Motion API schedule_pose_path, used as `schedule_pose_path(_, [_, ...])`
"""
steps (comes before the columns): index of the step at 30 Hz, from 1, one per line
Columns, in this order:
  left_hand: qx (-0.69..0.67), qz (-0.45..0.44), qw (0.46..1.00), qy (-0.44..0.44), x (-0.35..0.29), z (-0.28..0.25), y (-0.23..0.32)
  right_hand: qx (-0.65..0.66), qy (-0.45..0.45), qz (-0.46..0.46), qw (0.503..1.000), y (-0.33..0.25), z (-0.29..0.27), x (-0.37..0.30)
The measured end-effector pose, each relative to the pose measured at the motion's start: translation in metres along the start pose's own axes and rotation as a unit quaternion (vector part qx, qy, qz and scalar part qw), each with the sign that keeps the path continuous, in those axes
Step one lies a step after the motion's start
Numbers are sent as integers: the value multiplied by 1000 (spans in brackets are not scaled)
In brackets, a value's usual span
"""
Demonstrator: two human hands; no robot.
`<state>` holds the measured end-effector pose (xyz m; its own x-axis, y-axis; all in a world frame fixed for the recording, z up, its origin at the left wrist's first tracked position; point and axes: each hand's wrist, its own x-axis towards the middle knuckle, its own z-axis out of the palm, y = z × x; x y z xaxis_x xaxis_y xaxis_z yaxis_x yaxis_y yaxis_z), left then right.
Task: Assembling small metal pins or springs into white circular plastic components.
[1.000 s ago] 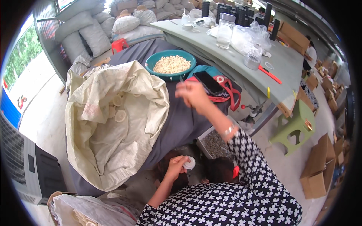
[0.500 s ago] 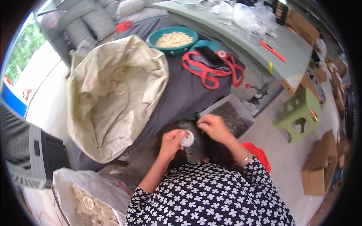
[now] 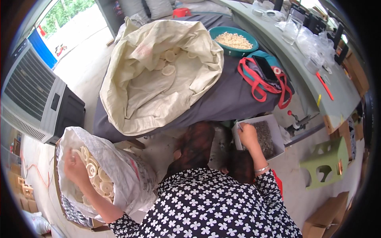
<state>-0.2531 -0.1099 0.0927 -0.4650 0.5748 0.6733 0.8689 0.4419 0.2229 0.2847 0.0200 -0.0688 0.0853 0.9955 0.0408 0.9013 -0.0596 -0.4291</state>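
On the left, my left hand (image 3: 76,168) reaches into the mouth of a white woven sack (image 3: 131,170). Its fingers are blurred beside several round cream plastic parts (image 3: 105,186). Whether it grips one cannot be told. My right hand (image 3: 249,136) is over the left side of a pale grey bin (image 3: 279,137), which holds many small dark pieces (image 3: 263,137). Its fingers are pinched together, and what is between them is too small to make out. In front of me a large cream sack (image 3: 158,111) lies open with a few round cream parts (image 3: 168,70) inside.
A teal basin (image 3: 254,47) of small pale pieces and a red-trimmed bag (image 3: 260,89) with a phone (image 3: 265,68) rest on the dark cloth (image 3: 222,99). To the right are a green stool (image 3: 327,160) and a long table (image 3: 278,51). An air cooler (image 3: 39,95) stands left.
My left hand has left the middle, where it held a round white part, and swung to the white sack. The right hand stays near the bin. The view has turned left.
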Motion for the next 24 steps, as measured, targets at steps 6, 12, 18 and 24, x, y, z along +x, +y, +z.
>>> schedule_pose_path(6, [-114,119,985,46,9,16,76,68,12,-28,997,-9,10,-7])
schedule_pose_path(12, [-337,309,878,-141,39,115,258,122,54,-2,991,6,19,-25])
schedule_pose_path(18, [-164,313,900,-254,61,267,302,117,72,-23,990,9,24,-21])
schedule_pose_path(24, [-195,320,912,-168,53,292,314,138,70,15,988,11,22,-23])
